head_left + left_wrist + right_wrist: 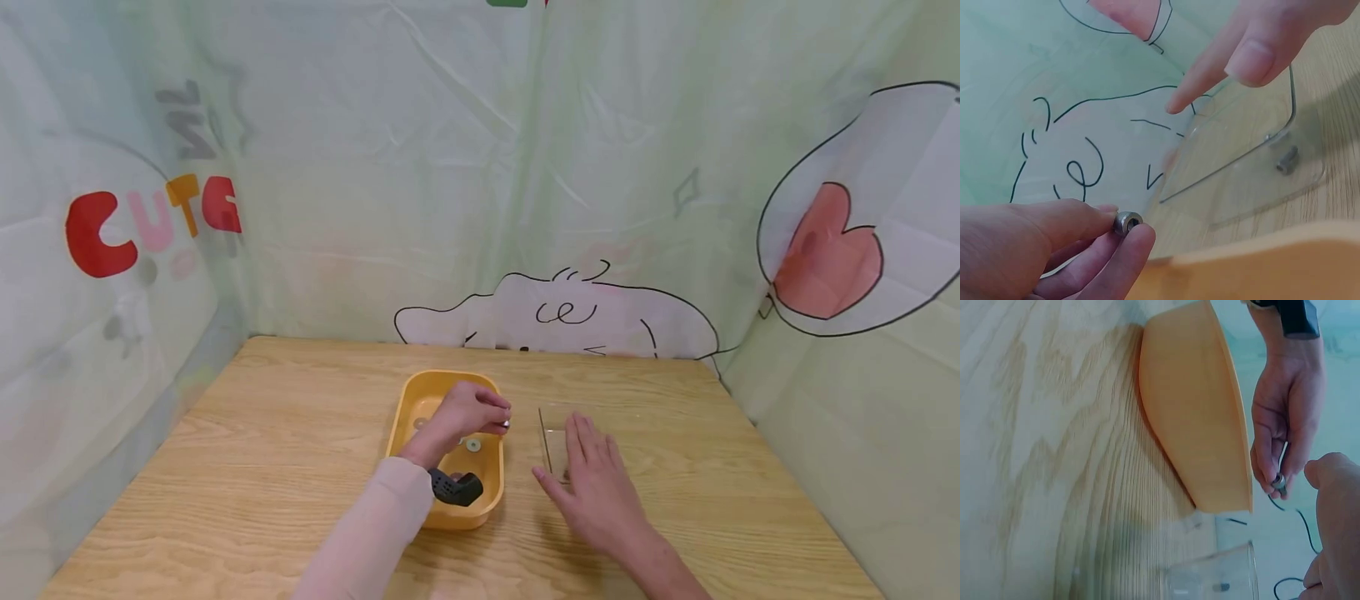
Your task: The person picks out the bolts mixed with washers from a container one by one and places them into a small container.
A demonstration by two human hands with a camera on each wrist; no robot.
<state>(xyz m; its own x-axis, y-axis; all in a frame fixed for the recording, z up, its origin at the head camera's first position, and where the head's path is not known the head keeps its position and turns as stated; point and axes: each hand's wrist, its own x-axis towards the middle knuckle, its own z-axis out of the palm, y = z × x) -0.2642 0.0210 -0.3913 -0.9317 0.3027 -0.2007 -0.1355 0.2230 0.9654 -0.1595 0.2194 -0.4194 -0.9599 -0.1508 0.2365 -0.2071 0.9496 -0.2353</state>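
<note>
My left hand (467,410) pinches a small metal socket-head screw (1127,223) between thumb and fingers, above the right rim of a yellow-orange tray (459,522). The screw's hollow end faces outward. To the right, a clear plastic box (552,442) stands on the table, and a small metal screw (1287,160) lies inside it. My right hand (600,496) is at the box with its fingers stretched out and nothing gripped. Whether those fingers touch the box wall, I cannot tell.
Inside the tray lie several washer-like discs (473,445), partly hidden by the left arm. A black wrist device (457,488) is on that arm. The wooden table (300,450) ends at a printed curtain (360,208) at the back and sides.
</note>
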